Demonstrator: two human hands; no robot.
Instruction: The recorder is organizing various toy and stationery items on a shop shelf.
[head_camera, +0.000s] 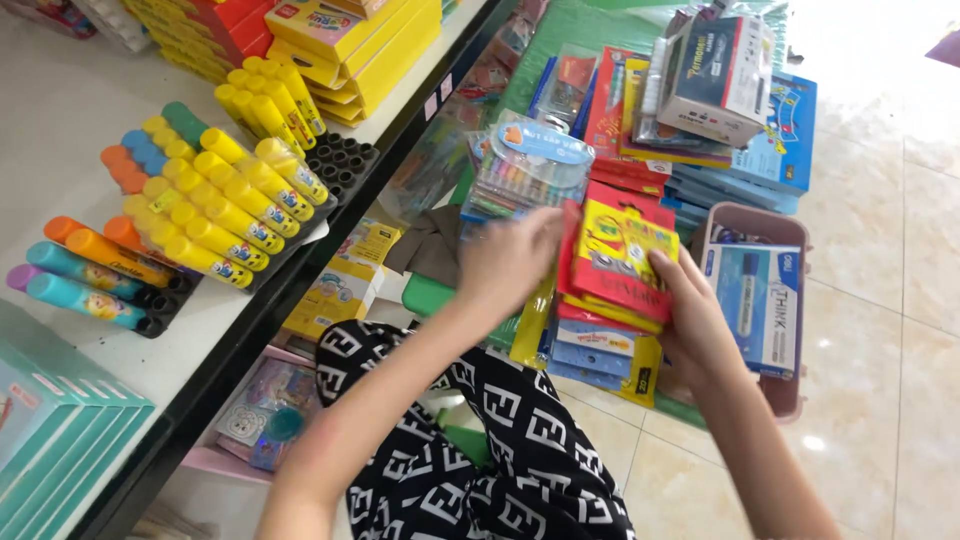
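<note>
My left hand (515, 262) grips the left edge of a stack of flat red and yellow crayon packs (622, 258), and my right hand (690, 318) holds the stack's right side. Blue packs (598, 345) lie under the red ones. Just behind my left hand sits a clear plastic case of coloured pens with a blue label (527, 170). The packs rest on a green surface (428, 295) near the floor. My knees in black and white patterned trousers (500, 440) are below the hands.
A white shelf (70, 130) on the left carries racks of yellow, orange and teal markers (215, 200) and yellow boxes (350, 40). A pink basket (790, 390) with marker boxes stands at right. More stationery packs and a boxed item (715, 75) pile up behind. Tiled floor (900, 300) lies right.
</note>
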